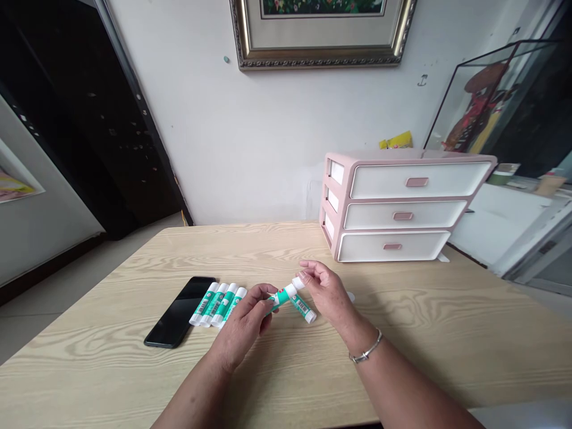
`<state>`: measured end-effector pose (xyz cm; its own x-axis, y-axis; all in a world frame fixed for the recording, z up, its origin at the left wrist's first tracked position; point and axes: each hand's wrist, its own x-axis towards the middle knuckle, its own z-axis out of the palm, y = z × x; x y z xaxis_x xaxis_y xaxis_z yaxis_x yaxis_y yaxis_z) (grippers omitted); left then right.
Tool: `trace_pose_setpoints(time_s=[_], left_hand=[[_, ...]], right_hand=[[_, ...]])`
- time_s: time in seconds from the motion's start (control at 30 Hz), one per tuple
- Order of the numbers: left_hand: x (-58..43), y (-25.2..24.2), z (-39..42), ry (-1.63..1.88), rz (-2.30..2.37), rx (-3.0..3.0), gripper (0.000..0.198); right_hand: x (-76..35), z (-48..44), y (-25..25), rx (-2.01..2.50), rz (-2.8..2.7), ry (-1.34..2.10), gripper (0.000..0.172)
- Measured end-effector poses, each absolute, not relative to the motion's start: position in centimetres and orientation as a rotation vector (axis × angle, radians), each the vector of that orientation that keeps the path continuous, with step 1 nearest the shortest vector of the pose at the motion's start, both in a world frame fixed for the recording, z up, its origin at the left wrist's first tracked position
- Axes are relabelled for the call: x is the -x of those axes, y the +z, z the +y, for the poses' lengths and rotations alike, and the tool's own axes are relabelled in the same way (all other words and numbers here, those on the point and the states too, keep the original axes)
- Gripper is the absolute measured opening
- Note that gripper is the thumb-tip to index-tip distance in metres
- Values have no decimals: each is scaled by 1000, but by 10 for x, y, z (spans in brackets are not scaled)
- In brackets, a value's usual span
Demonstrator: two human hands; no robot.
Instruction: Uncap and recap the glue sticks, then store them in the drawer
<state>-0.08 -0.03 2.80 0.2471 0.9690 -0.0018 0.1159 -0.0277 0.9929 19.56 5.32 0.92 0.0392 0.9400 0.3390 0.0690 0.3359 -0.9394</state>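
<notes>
My left hand (251,313) is wrapped round a green and white glue stick (283,296), held tilted above the table with its white end up to the right. At that end, the thumb and fingers of my right hand (325,292) pinch the white cap (298,283). Whether cap and tube are touching is hard to tell. Below the held tube, another glue stick (304,310) lies on the table between my hands. Several more glue sticks (217,304) lie side by side to the left, the nearest partly hidden by my left hand. Behind my right wrist, a small white object (351,296) peeks out.
A black phone (179,313) lies left of the row of glue sticks, on the wooden table (111,369). At the back right stands a pink and white drawer unit (402,215) with a yellow packet (397,141) behind its top. A white wall with a framed picture rises behind.
</notes>
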Motion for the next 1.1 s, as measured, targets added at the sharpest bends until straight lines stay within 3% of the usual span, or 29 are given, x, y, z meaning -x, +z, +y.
trace_pose_setpoints(time_s=[0.37,0.67,0.93,1.1], left_hand=[[3,25,1,962,1088,-1413,21],[5,16,6,806,1034,-1575,42],[6,14,9,794,968,-1550,46],[6,22,5,851,980,-1418,37]], right_hand=[[-191,48,12,925,-1372,993,34],[-183,42,9,852,-1409,1067,36],[-185,37,9,854,-1431,1179,41],[-187,32,19,826,-1455,1243,41]])
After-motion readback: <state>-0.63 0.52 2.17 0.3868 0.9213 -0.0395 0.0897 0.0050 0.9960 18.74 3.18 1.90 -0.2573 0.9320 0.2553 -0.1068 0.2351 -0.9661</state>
